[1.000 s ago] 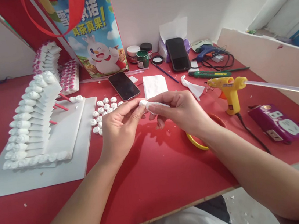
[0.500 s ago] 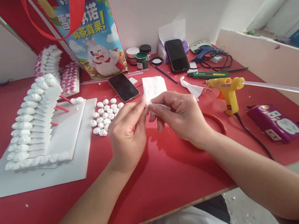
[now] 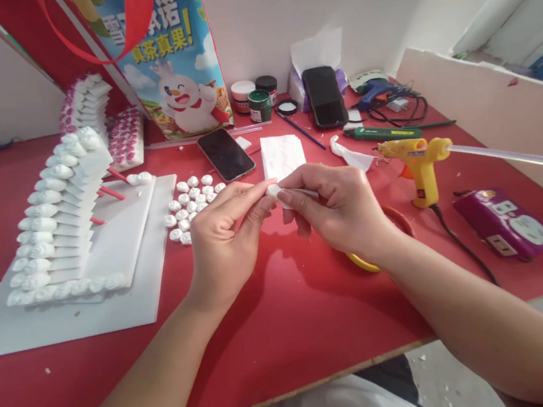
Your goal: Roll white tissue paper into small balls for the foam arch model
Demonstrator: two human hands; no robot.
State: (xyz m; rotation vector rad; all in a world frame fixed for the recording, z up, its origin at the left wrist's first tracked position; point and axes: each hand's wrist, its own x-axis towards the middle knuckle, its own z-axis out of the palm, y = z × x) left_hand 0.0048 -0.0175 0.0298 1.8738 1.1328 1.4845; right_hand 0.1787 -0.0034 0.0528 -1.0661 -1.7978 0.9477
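Between my two hands, over the middle of the red table [image 3: 280, 337], is a small white tissue-paper rose [image 3: 274, 191] with a loose strip trailing to the right. Fingers and thumb of my left hand [image 3: 223, 237] pinch its left side. My right hand [image 3: 337, 207] grips the rose and its paper tail from the other side. Just behind the fingertips lies a stack of white tissue squares [image 3: 283, 155]. Several finished paper roses [image 3: 190, 201] sit in rows left of the stack, partly covered by my left hand.
At left, a curved white model edged with roses [image 3: 57, 227] stands on a white board [image 3: 130, 311]. A phone [image 3: 225, 154], paint jars [image 3: 260, 105] and a printed bag [image 3: 177, 75] are behind. A yellow glue gun [image 3: 420, 166], purple power strip [image 3: 507, 224] and red-yellow ring-shaped handle [image 3: 367, 263] lie right.
My hands have turned slightly, and the rolled rose now shows more plainly between the fingertips. The view has shifted a little, revealing more of the yellow part of the ring-shaped handle.
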